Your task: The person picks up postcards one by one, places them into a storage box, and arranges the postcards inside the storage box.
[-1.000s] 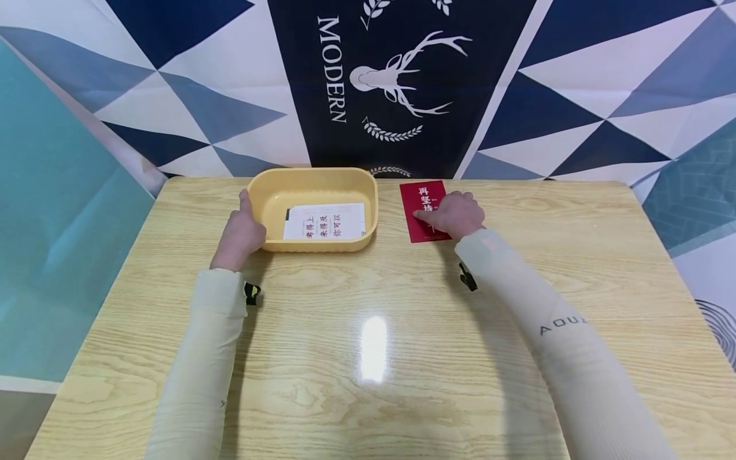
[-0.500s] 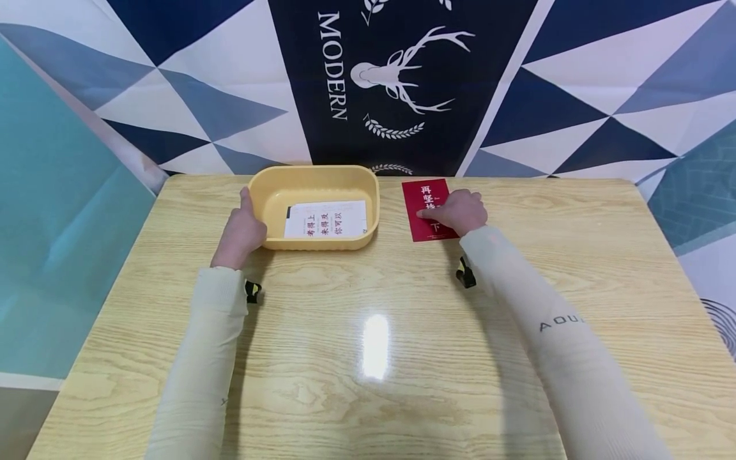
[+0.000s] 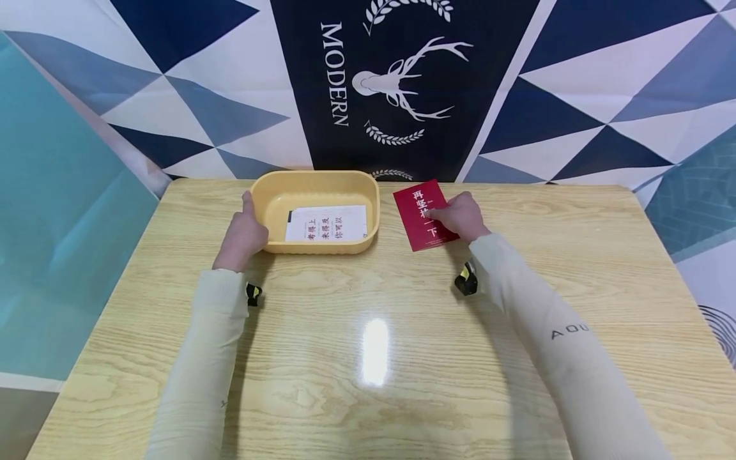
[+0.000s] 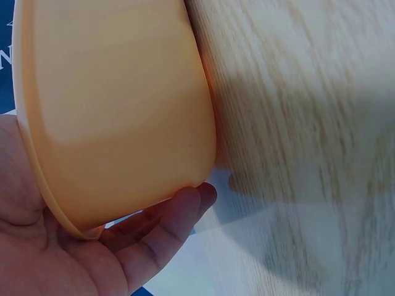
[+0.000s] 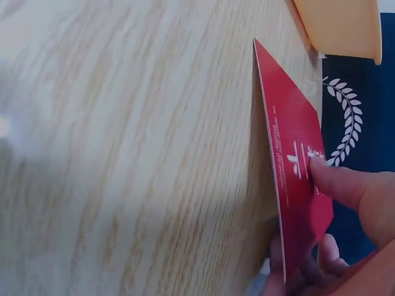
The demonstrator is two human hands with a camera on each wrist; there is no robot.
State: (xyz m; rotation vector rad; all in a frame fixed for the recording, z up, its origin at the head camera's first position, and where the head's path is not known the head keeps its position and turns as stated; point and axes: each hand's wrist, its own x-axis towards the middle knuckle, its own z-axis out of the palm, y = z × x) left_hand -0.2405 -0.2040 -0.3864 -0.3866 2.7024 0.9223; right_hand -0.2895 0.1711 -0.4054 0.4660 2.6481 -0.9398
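Observation:
A yellow plastic basin point(image 3: 322, 247) stands at the table's back edge, with white cards point(image 3: 328, 220) bearing dark characters inside. My left hand point(image 3: 240, 237) grips its left end; in the left wrist view the fingers point(image 4: 173, 231) curl beneath the basin's wall point(image 4: 117, 117) and the rim lies against the palm. Right of the basin, my right hand point(image 3: 462, 217) pinches a red card point(image 3: 409, 214) with white characters. The right wrist view shows the thumb point(image 5: 342, 185) on the card's printed face point(image 5: 278, 117) and fingers behind it. The card is tilted, its near edge off the wood.
The wooden table point(image 3: 322, 358) reaches back to a patterned cloth point(image 3: 397, 147) hanging close behind the basin. A black strap piece point(image 3: 466, 280) shows below the right wrist and another point(image 3: 253, 294) by the left. Glare lies on the tabletop's middle.
The red card has turned a little and tipped up off the table as my right fingers took hold of it. My left hand and the basin have kept their places.

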